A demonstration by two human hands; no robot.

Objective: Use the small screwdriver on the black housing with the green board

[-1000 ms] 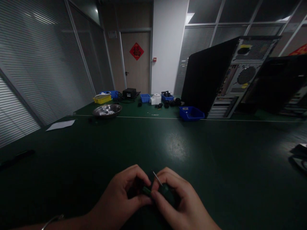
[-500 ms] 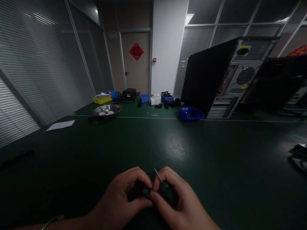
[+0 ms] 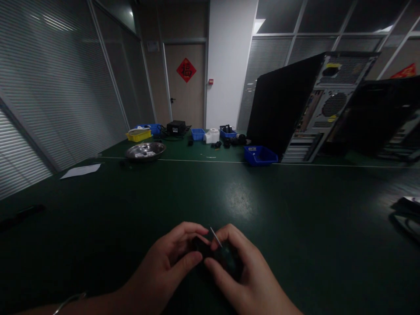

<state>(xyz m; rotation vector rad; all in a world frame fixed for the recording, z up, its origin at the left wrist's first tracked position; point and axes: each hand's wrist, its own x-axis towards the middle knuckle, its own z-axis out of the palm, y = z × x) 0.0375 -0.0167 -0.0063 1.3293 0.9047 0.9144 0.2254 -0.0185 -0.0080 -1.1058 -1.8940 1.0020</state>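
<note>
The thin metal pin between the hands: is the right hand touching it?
Touching. The head view shows the thin metal pin rising straight out of the right hand, with its lower end pinched under the fingertips, no gap.

Viewpoint: a single head-worn camera, above the near edge of the green table (image 3: 243, 197).
Facing: forward and down (wide lens, lines bowed).
Nearness: left hand (image 3: 164, 267) and right hand (image 3: 243, 273) closest, at bottom.
Far end: door (image 3: 185, 87), computer tower (image 3: 315, 105).
</note>
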